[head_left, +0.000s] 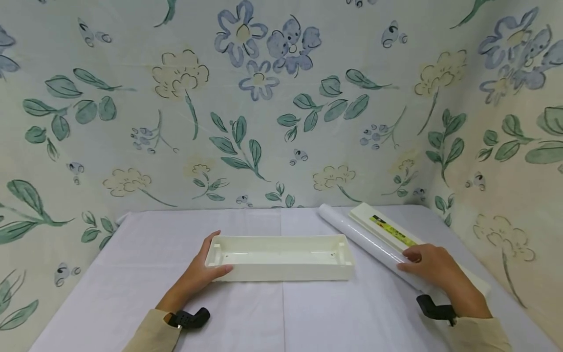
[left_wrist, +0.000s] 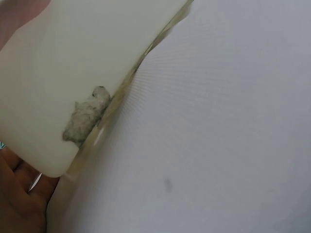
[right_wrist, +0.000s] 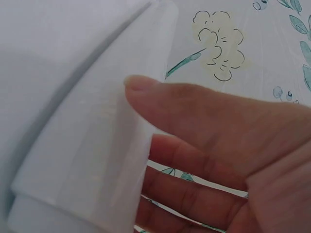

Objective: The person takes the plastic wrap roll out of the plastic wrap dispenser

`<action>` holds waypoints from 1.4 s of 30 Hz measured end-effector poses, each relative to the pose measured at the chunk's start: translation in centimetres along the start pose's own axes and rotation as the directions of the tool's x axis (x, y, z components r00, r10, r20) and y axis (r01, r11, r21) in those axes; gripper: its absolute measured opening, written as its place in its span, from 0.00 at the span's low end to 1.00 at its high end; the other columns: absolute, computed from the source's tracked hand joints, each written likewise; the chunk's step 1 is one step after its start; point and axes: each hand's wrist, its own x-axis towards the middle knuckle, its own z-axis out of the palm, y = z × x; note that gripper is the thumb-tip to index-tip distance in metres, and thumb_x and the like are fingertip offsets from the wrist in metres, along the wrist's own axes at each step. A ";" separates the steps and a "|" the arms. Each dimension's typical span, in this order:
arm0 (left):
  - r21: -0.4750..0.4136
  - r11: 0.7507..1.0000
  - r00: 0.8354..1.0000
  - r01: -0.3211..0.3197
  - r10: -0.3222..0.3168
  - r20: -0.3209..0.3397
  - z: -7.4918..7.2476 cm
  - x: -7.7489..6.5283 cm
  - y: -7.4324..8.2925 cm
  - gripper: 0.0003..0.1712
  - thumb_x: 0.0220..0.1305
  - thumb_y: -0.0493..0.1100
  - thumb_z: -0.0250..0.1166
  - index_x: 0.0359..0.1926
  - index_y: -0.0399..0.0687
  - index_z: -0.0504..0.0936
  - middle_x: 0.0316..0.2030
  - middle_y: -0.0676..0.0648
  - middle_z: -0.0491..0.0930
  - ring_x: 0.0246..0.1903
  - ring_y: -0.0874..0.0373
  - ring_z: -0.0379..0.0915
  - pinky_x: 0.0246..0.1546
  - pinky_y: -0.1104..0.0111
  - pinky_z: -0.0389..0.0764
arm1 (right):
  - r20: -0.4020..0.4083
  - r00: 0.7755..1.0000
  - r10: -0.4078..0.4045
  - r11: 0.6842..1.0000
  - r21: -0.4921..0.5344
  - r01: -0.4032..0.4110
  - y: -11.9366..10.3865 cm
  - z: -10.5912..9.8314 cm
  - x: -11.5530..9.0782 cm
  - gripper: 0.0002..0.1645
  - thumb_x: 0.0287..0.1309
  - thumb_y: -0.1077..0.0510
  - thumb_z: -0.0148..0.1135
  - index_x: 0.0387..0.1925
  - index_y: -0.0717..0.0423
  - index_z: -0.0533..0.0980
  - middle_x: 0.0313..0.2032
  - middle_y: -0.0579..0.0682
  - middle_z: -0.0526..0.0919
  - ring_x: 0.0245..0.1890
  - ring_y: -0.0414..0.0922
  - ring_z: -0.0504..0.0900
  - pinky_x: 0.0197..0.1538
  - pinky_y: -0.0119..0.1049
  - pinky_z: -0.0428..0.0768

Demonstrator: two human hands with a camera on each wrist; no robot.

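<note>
A long cream-white plastic tray with raised walls and small notched holders at its inner ends sits in the middle of the table. My left hand grips its left end, thumb over the front wall and fingers behind. In the left wrist view the tray's outer side shows a grey patch near a peeling clear edge strip. A shiny white roll of film lies slanted at the right. My right hand holds that roll, thumb on top and fingers along the far side, as the right wrist view shows.
Beside the roll, further right, lies a long flat white plastic piece with a yellow-green label; my right hand covers part of it. A white cloth covers the table. Floral-patterned fabric stands behind and at the sides.
</note>
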 end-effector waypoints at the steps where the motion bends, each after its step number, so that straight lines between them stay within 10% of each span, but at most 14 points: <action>1: 0.000 1.000 1.000 -0.002 0.002 -0.002 0.0 0.0 0.0 0.58 0.49 0.55 0.74 0.74 0.64 0.46 0.66 0.41 0.61 0.62 0.42 0.61 0.60 0.41 0.61 | 0.000 1.000 -0.002 1.000 0.002 0.002 -0.1 -0.1 0.0 0.39 0.46 0.41 0.74 0.51 0.67 0.77 0.42 0.61 0.83 0.41 0.56 0.77 0.39 0.51 0.74; 42: -0.027 0.992 0.992 -0.124 0.124 0.003 0.0 -0.6 0.1 0.44 0.63 0.48 0.60 0.74 0.55 0.47 0.67 0.37 0.59 0.65 0.38 0.57 0.60 0.36 0.56 | -0.005 1.000 0.010 1.000 0.012 -0.010 0.2 -0.1 -0.1 0.36 0.47 0.44 0.73 0.50 0.66 0.78 0.42 0.61 0.83 0.40 0.54 0.77 0.38 0.49 0.75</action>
